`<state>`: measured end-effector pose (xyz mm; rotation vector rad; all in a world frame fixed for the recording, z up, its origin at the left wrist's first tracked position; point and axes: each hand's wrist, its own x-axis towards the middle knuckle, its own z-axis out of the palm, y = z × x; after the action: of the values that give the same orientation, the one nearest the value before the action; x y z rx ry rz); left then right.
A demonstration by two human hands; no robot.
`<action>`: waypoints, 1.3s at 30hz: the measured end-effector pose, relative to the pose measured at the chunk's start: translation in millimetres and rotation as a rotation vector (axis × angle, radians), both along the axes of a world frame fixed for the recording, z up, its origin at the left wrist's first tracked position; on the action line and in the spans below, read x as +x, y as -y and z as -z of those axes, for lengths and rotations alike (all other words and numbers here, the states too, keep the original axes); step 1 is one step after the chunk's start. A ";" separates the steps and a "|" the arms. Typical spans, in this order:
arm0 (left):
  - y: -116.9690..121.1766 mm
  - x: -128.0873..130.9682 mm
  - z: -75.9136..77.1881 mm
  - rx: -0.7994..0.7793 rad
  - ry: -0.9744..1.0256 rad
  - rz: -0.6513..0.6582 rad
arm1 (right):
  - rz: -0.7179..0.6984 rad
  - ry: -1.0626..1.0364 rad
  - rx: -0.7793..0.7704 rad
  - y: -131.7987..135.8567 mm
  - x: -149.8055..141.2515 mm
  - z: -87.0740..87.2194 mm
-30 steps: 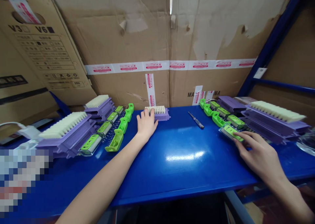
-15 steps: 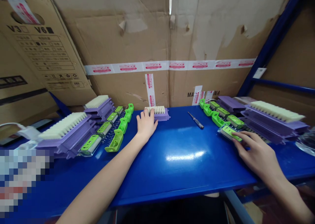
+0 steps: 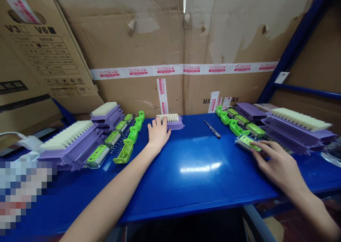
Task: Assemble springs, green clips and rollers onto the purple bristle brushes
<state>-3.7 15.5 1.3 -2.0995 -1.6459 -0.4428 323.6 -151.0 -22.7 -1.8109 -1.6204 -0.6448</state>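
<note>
At the back middle of the table, my left hand (image 3: 158, 135) is closed over the left end of a purple brush block (image 3: 176, 122) with cream bristles. Its fingers lie on the bristles and its thumb is at the front. On the right, the fingertips and thumb of my right hand (image 3: 278, 162) pinch a clear-cased block with a green top (image 3: 246, 142), at the near end of a row of similar blocks. Bright green bracket strips (image 3: 236, 127) lie along that row. Between the hands, nearer the right one, is a screwdriver (image 3: 212, 129).
Larger purple brush units stand at left (image 3: 70, 135) and right (image 3: 298, 123). A second row of green-topped blocks (image 3: 113, 138) lies at left beside green brackets (image 3: 125, 151). Cardboard (image 3: 138, 47) walls the back of the blue table (image 3: 197, 188). A white plug with cable (image 3: 30, 142) is far left.
Both hands keep almost the same place and grip. The view has shifted very slightly.
</note>
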 end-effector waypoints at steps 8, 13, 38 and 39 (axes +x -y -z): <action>0.2 0.1 0.4 0.013 -0.001 0.003 | -0.262 -0.073 -0.197 -2.3 -26.4 -12.8; 0.5 0.1 0.2 0.008 -0.002 0.007 | -0.403 -0.028 -0.361 -11.2 -49.1 -26.8; 2.7 1.4 -1.7 -0.005 -0.008 -0.012 | -0.446 0.219 -0.400 -94.8 -107.6 -31.2; 2.9 1.5 -1.9 -0.008 -0.009 -0.015 | -0.432 0.213 -0.396 -95.4 -107.2 -31.3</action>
<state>-2.1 12.7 3.1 -2.0902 -1.6604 -0.4226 216.4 -55.6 8.7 -1.5998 -2.3270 -0.3427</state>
